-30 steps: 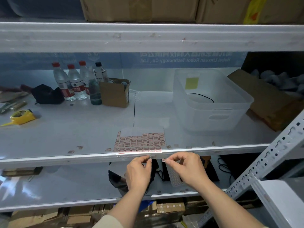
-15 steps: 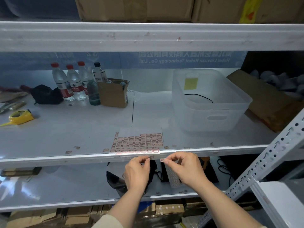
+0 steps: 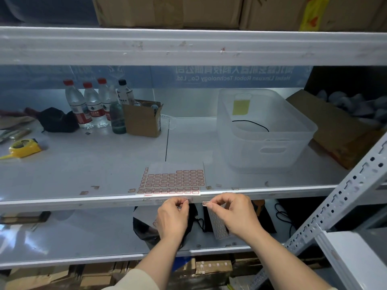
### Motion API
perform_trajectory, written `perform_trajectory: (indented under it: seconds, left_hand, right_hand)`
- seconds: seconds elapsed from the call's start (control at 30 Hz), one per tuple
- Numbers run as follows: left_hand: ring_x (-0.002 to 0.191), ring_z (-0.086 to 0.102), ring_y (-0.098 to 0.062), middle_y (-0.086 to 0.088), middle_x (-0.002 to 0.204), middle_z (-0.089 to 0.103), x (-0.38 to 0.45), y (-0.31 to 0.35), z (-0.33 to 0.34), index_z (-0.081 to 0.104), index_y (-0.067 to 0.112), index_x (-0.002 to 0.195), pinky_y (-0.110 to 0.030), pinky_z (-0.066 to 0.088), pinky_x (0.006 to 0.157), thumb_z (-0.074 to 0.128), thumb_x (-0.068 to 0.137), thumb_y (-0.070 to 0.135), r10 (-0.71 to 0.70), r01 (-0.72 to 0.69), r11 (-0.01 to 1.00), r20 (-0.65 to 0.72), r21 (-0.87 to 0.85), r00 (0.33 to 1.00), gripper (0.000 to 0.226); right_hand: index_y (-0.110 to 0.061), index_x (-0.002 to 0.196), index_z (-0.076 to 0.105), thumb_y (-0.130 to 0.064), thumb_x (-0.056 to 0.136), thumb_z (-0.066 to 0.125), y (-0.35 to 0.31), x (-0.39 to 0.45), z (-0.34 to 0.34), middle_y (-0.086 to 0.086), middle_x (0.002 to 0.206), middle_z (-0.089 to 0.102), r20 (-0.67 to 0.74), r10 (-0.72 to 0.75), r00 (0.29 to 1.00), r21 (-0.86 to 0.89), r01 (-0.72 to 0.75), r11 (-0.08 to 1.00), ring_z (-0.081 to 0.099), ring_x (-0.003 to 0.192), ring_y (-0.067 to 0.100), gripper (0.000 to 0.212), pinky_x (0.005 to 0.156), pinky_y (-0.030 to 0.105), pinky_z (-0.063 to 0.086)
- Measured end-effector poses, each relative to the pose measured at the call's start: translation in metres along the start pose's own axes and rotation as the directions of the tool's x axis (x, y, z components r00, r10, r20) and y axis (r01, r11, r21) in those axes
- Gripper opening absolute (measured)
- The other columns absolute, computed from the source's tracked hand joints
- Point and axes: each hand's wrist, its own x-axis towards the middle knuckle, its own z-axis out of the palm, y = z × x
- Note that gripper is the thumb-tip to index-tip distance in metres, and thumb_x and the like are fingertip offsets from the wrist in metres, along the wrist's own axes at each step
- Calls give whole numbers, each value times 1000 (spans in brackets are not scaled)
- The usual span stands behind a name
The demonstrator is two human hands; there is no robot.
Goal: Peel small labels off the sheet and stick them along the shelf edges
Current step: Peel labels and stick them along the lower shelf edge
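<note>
**Small label held at shelf edge, one slip from a crooked fix**

Nearest the camera, two bare hands are raised to the front lip of the middle shelf (image 3: 272, 194). The left hand (image 3: 172, 219) is pinched shut at that lip, thumb and forefinger closed on something too small to be made out, perhaps a label being pressed down. The right hand (image 3: 234, 216) is closed on a narrow strip of labels (image 3: 217, 226) that hangs below the shelf edge, and a single peeled label (image 3: 206, 203) is held up at its fingertips, just beside the edge but seemingly not yet stuck.

Several risks can be judged from here. The loose label could be folded onto itself or stuck to a fingertip if it is turned carelessly. It could be laid askew on the narrow lip, or pressed too lightly and left to lift. The hanging strip could be dropped while the fingers are busy.

Just behind the lip, the main label sheet (image 3: 170, 182) is lying flat on the shelf, its near edge at the rim, where it could be brushed off by a passing wrist. Farther back, a clear plastic bin (image 3: 293, 143), a small cardboard box (image 3: 142, 122) and water bottles (image 3: 90, 107) are standing well apart from the work.
</note>
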Motion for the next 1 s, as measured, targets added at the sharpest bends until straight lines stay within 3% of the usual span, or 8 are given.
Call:
perform_trajectory:
  seconds: [0.33,0.63,0.8,1.0]
  left_hand:
    - [76,66,-15,7,84,72,-3,0,3,74,33,84,-29,50,64,68,92,37,-6,5,1000,9,8,1000,10]
    - [74,66,-17,8,80,71,-4,0,3,73,34,79,-31,53,67,68,90,36,8,-8,1000,21,4,1000,12]
    - [73,66,-16,8,79,72,-6,-1,3,73,32,78,-32,55,66,69,89,37,14,-15,1000,31,11,999,14]
    - [70,65,-11,8,75,70,-8,-4,0,72,34,75,-32,55,64,72,87,43,11,-10,1000,37,-29,999,16]
  right_hand:
    - [-46,64,70,-47,79,80,3,-2,-3,-35,77,70,-14,-1,1000,3,2,1000,66,73,-5,18,62,11,46]
    - [-42,69,74,-46,79,81,5,-6,-5,-21,73,74,-14,32,999,40,-31,999,68,75,0,13,69,22,56]
    - [-45,65,72,-47,79,81,5,-8,-5,-32,78,71,-8,42,999,31,-41,999,67,74,-2,17,65,18,52]
    - [-44,67,73,-49,78,81,6,-9,-3,-32,78,71,-8,54,999,17,-54,998,67,75,-3,15,65,14,49]
